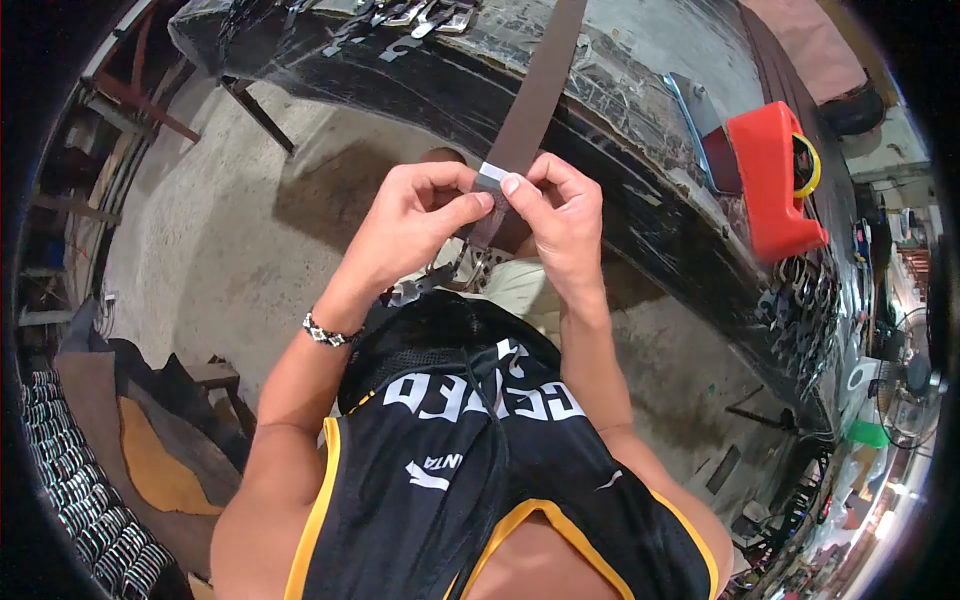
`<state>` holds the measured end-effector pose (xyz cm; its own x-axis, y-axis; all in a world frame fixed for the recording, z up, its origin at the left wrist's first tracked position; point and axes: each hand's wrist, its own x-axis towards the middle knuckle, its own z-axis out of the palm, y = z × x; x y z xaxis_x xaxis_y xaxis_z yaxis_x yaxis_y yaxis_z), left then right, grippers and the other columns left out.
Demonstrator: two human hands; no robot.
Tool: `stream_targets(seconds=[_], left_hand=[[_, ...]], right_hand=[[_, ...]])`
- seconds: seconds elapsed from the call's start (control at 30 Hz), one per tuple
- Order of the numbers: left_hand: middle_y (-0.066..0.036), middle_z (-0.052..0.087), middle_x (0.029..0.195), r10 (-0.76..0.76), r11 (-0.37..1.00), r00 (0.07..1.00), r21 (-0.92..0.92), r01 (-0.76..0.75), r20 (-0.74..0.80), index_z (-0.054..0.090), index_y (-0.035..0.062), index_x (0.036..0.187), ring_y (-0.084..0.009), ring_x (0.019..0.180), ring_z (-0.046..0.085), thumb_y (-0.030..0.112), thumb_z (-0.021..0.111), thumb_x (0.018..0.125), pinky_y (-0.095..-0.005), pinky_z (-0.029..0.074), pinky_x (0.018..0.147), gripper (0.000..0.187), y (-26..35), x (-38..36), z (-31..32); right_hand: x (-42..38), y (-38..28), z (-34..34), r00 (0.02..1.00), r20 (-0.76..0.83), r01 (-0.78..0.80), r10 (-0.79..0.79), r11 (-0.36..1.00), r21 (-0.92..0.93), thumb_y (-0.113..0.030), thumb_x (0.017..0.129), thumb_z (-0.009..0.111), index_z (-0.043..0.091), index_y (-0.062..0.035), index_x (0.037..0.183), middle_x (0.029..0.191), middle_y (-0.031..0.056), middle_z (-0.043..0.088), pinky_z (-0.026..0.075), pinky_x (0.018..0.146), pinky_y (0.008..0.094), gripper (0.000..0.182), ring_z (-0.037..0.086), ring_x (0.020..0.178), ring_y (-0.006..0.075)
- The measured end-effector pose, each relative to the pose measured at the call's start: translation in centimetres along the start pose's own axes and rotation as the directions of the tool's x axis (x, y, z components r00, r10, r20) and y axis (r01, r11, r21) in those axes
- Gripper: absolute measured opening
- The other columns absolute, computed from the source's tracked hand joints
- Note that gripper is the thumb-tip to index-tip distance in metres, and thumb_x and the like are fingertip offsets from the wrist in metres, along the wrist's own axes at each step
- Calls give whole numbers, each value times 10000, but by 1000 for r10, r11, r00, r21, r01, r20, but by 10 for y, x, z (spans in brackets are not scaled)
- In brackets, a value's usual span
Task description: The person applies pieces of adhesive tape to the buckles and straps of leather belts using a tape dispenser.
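Fingers (478, 203) of both hands pinch a small silvery band wrapped around a brown leather belt. Left hand (415, 222) closes thumb and forefinger on the band from the left side; right hand (560, 215) presses thumb and forefinger on it from the right, the other fingers curled behind the strap. Both hands sit near the middle of the view, just in front of the tabletop's near edge.

Tabletop (640, 190): large, dark, covered with a glossy wrinkled sheet, running from far left to near right across the scene. Its surface carries several items, listed by size below.

Belt (535, 90): long brown strap, lying over the tabletop edge at the far end and hanging down between the hands. A perforated metal buckle (478, 268) hangs at its lower end, just below the hands.

Red plastic box (772, 180): stands on the tabletop to the right, well apart from the hands, with a yellow ring (812, 165) touching its right side.

Metal buckles (415, 15): a loose row at the far edge of the tabletop; a second cluster (805, 295) lies near the right edge below the red box.

Silvery band (490, 174): sits around the strap, between the two thumbs.

Beaded bracelet (328, 332): worn on the left wrist.
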<state>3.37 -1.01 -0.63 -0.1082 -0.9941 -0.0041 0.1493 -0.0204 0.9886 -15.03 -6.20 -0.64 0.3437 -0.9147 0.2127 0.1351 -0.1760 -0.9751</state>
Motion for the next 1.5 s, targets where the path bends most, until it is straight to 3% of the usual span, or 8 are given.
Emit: stream_targets(seconds=[0.2,0.5,0.73,0.83,1.07,1.27,1.4,1.5], left_hand=[[-15,718,903,5,1000,999,22,-3,-54,725,-41,1040,-57,806,628,85,691,962,-222,512,726,152,2,0,12],[-3,702,851,90,965,987,258,-53,-135,725,-66,1078,-42,757,605,93,695,957,-208,479,648,203,16,-6,22],[15,655,736,170,964,968,234,-125,-186,735,-52,958,-29,652,549,106,712,906,-229,425,555,168,10,-5,22],[45,618,724,149,976,974,183,-117,-170,716,-42,888,-22,651,527,64,700,896,-221,408,560,108,9,-1,16],[16,681,809,110,992,986,78,-101,-129,731,-44,924,-36,730,600,28,675,912,-211,475,653,92,9,-1,17],[-5,701,835,103,994,989,59,-97,-107,727,-51,912,-52,739,621,37,668,908,-214,488,669,106,8,0,17],[22,681,816,110,989,984,112,-95,-138,724,-42,882,-41,714,579,45,674,901,-210,447,653,102,11,0,23],[37,655,792,106,989,983,123,-88,-151,714,-36,862,-32,714,543,52,679,897,-209,414,651,101,19,-2,27]], right_hand=[[-1,5,-7,1000,-13,3,-3,1000,-6,-117,920,740,623,-29,804,754,-67,582,366,581,184,187,470,671,-9],[0,2,-7,998,-10,55,-55,998,-13,-127,928,731,621,-27,804,756,-61,587,359,575,191,194,465,668,-5],[-3,-4,-9,1000,8,-27,27,999,-33,-170,931,735,615,-28,780,716,-70,568,342,557,197,239,446,645,-5],[-5,-18,-7,995,-19,-100,98,976,-195,-178,923,745,624,-13,780,697,-61,564,357,556,204,249,453,637,5],[-5,-60,-57,981,-130,61,-143,870,-490,-151,911,731,719,20,954,816,33,640,444,631,252,177,543,694,75],[-14,-112,-102,915,-287,-21,-284,676,-737,-167,934,710,715,0,992,870,40,676,467,680,260,177,593,746,93],[-30,-133,-121,893,-347,-90,-287,641,-763,-178,938,708,714,-3,1018,888,41,687,481,713,269,193,622,788,105],[-30,-152,-153,804,-361,-53,-473,547,-835,-176,941,705,718,-4,1041,901,48,696,492,733,270,199,623,785,105]])
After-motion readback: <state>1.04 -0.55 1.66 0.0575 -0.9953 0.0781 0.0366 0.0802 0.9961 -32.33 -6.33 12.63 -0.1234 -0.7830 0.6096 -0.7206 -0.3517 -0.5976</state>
